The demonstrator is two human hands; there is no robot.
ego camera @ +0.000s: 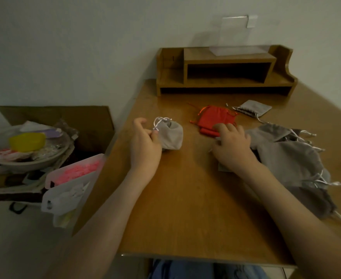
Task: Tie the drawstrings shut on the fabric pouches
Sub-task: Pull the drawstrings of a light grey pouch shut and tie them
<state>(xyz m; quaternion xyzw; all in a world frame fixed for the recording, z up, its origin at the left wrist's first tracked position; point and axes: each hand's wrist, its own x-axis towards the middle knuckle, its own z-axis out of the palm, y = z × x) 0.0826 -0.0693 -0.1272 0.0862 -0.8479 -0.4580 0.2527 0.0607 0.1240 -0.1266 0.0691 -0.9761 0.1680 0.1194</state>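
Bench (185, 208): a brown wooden top set against a pale wall, carrying all the pouches.
Left hand (143, 141): fingers curled, thumb and fingers pinching the white drawstring (159, 122) of a small grey pouch (171, 136); the heel of the hand lies beside the pouch.
Small grey pouch: full and rounded, standing on the bench just right of the left hand, its neck gathered and the cord looped above it.
Right hand (233, 147): palm down with the fingers spread and nearly straight, gripping nothing; the fingertips rest on the near edge of the red pouch (211, 118).
Red pouch: flat, mid-bench, with red cords trailing from its far side.
Grey pouch pile (288, 158): several limp grey pouches overlapping to the right of the right hand, white cords sticking out.
Flat grey pouch (253, 107): alone, beyond the pile, near the wooden organiser (226, 57).
Wooden organiser: at the back of the bench against the wall, with a clear plastic stand (236, 35) on top.
Cardboard box (68, 115): left of the bench, holding a bowl (24, 162) with a yellow object (27, 141) in it.
Plastic container (73, 174): leaning at the bench's left edge, with pink pieces inside.
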